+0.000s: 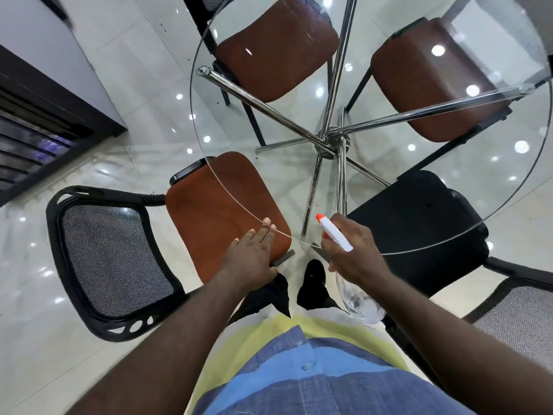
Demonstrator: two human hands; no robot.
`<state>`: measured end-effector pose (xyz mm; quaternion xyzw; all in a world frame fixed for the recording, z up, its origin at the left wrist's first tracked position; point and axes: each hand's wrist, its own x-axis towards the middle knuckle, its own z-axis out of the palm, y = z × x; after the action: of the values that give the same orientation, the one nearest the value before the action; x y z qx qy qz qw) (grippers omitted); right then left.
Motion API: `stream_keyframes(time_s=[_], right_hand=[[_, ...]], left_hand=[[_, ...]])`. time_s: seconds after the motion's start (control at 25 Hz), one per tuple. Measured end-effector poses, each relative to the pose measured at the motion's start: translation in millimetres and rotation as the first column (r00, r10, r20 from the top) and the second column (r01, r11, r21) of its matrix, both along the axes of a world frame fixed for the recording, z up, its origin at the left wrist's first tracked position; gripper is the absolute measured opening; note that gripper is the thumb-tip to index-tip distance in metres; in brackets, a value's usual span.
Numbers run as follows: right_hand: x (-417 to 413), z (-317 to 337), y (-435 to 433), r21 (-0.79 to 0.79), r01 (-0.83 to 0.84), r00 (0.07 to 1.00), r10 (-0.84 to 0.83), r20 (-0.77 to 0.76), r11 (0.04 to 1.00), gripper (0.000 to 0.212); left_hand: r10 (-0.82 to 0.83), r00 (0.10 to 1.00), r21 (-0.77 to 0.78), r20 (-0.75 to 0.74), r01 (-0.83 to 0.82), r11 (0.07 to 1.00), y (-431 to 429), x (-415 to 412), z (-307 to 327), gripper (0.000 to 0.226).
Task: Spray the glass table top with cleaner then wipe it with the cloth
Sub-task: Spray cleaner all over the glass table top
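The round glass table top (449, 205) fills the upper right, with chrome legs (329, 142) showing through it. My right hand (350, 253) grips a clear spray bottle (362, 304) with a white and orange trigger head (333, 233), its nozzle pointing over the table's near edge. With straight fingers, my left hand (254, 256) hovers at the glass rim, its fingertips at the edge, above a brown chair seat. No cloth is in view.
A brown-seated chair with a black mesh back (113, 259) stands at the left, partly under the table. Two more brown chairs (275, 46) sit under the far side and a black chair (419, 229) at the right. A dark cabinet (36, 124) stands far left on glossy floor tiles.
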<state>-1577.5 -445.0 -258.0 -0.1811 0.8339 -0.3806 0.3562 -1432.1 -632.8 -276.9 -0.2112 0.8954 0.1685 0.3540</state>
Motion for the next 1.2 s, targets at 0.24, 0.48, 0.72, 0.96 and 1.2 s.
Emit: stream_keyframes(time_s=[0.24, 0.48, 0.72, 0.96, 1.2], right_hand=[[-5, 13, -25, -0.037, -0.019, 1.0, 0.018, -0.011, 0.999, 0.005], [-8, 26, -65, -0.026, -0.034, 0.999, 0.033, -0.037, 0.999, 0.01], [-11, 35, -109, -0.002, -0.06, 0.997, 0.06, -0.053, 0.998, 0.006], [-23, 45, -147, -0.016, 0.006, 1.0, -0.007, -0.018, 1.0, 0.007], [-33, 47, -161, 0.002, 0.179, 0.984, -0.178, -0.021, 0.984, 0.018]], left_hand=[[0.017, 0.993, -0.036, -0.114, -0.021, 0.999, -18, -1, 5, 0.089], [0.082, 0.991, -0.114, -0.106, -0.094, 0.989, -59, 5, 3, 0.097], [0.06, 0.992, -0.077, -0.109, -0.069, 0.995, -83, 4, 1, 0.094], [-0.065, 0.991, -0.084, -0.116, 0.056, 0.995, -107, -6, 0, 0.082], [-0.264, 0.954, -0.135, -0.145, 0.245, 0.96, -131, -18, 4, 0.065]])
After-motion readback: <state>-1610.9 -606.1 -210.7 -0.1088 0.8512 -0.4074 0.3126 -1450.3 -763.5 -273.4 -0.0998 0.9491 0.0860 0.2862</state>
